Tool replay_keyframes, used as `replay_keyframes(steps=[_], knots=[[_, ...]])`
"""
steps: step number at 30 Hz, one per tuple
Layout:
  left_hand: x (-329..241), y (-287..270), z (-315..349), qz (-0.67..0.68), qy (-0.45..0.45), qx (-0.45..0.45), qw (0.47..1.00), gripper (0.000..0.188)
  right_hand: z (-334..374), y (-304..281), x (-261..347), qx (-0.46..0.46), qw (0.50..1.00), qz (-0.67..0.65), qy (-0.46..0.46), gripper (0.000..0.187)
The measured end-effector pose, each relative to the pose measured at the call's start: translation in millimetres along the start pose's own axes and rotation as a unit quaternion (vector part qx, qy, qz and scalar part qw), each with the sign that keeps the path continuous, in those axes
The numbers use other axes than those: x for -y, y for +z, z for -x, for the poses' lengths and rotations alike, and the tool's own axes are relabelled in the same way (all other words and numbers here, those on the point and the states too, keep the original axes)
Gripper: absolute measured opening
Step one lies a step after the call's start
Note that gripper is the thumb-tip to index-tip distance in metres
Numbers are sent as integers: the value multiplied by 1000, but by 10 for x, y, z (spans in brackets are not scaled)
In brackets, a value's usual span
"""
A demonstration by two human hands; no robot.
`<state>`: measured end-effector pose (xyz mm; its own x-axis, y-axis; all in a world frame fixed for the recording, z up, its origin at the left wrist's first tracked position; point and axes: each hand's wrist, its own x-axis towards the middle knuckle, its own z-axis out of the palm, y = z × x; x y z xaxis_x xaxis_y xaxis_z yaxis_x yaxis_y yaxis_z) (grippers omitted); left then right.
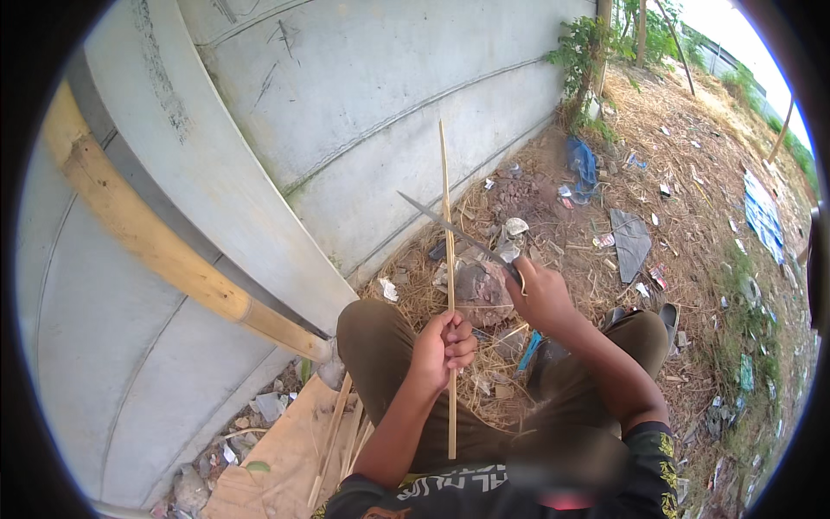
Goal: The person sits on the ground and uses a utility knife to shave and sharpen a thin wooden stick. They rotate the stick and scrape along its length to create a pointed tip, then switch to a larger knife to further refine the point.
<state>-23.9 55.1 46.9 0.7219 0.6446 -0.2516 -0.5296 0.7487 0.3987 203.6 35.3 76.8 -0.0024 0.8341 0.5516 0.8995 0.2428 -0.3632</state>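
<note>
My left hand (pixel 443 350) is closed round a long, thin bamboo strip (pixel 450 281), held upright over my lap. The strip's upper part stands well above the fist, and a shorter length hangs below it. In my right hand (pixel 543 298) is a knife (pixel 481 248), its handle mostly hidden by the fingers. The long blade points up and left and crosses the strip above my left hand. Whether the edge touches the strip I cannot tell. A roundish, stained block (pixel 482 285) sits on the ground beyond my hands.
A thick bamboo pole (pixel 173 233) slants along the left, beside a grey panel wall (pixel 406 78). Cardboard (pixel 259 454) with several strips (pixel 331 441) lies by my left leg. Litter, dry straw, a blue plastic bag (pixel 583 169) and a dark grey sheet (pixel 630 245) cover ground to the right.
</note>
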Motion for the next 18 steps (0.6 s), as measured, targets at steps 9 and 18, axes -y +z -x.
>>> replay_keyframes(steps=[9,18], knots=[[220,74,26,0,-49,21,999,18,270,518,-163,-13,992,99,-78,25],[327,75,281,-31,-136,22,990,22,-80,319,-871,55,977,194,72,27]])
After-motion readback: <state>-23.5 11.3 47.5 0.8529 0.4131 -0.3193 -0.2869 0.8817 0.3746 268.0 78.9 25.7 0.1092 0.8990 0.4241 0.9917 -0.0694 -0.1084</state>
